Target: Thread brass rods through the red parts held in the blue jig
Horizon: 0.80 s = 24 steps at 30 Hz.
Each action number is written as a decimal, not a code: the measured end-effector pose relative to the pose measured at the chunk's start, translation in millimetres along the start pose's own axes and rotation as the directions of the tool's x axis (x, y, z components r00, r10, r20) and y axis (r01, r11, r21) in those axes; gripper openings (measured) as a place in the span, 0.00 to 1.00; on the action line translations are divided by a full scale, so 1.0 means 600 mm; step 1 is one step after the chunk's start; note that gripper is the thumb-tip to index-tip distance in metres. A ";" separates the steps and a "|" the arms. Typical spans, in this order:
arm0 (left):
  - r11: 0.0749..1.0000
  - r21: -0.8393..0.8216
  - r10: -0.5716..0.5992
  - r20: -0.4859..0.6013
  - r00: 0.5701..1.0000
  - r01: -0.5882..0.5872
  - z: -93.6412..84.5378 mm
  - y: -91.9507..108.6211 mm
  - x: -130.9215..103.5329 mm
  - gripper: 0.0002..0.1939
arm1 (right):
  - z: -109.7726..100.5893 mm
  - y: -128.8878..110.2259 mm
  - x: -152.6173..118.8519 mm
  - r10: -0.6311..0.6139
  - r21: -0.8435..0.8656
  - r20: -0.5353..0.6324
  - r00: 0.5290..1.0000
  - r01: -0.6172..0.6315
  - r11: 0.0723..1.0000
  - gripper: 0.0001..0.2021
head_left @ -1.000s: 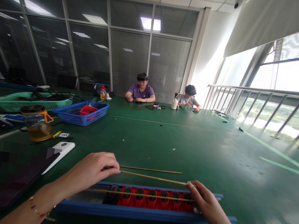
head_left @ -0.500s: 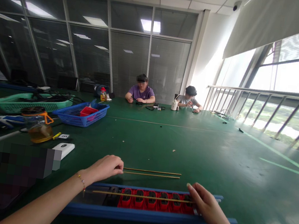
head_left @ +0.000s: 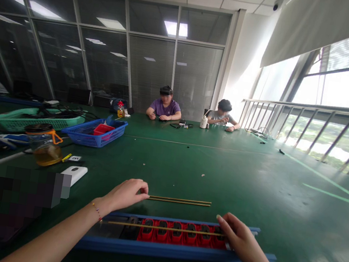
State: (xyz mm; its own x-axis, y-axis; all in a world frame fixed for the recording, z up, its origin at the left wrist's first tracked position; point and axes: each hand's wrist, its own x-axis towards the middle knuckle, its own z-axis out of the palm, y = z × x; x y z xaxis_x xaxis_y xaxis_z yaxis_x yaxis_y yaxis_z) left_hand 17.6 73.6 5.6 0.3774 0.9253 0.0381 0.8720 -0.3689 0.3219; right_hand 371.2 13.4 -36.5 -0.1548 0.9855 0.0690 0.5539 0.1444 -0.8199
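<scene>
My left hand (head_left: 130,192) is pinched at the left ends of two thin brass-coloured rods (head_left: 180,200), which lie close together on the green table. A third thin rod (head_left: 166,228) stretches lengthwise over a long blue-railed frame (head_left: 176,252). The right end of that rod disappears under the curled fingers of my right hand (head_left: 236,233), at the frame's right end. Inside the frame is a row of red holders (head_left: 175,238) with black parts in them. Left of the row sit a black block (head_left: 131,228) and a dark grey plate, partly behind my left wrist.
On the left are a blue basket (head_left: 94,140) with a red box, a green basket (head_left: 11,123) with cables, a jar of amber liquid (head_left: 46,153) and a white power bank (head_left: 76,174). Two people sit across the green table (head_left: 252,182).
My left hand has shifted slightly right and away from me. The nearer of the two rods has moved up against the farther one. My right hand has hardly moved.
</scene>
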 end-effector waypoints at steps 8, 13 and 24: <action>0.991 -0.107 0.081 0.063 0.995 -0.074 -0.041 0.064 -0.107 0.15 | 0.001 0.004 0.001 -0.023 -0.009 0.000 1.000 0.023 1.000 0.19; 0.990 -0.080 0.122 0.030 0.992 -0.120 -0.019 0.062 -0.124 0.14 | 0.002 0.002 0.001 0.000 -0.015 0.010 1.000 0.000 1.000 0.20; 0.992 0.029 0.125 -0.168 0.978 -0.122 -0.076 0.027 -0.105 0.13 | -0.004 -0.007 -0.001 0.050 0.170 -0.030 0.998 -0.044 0.984 0.17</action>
State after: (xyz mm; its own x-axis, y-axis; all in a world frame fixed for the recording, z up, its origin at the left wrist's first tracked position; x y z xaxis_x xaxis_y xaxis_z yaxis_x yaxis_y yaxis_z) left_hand -6.0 13.4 51.5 0.4256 0.8735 0.2364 0.8281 -0.4813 0.2875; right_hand 371.2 12.7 -31.9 -0.1021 0.9938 0.0448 0.4129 0.0833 -0.9070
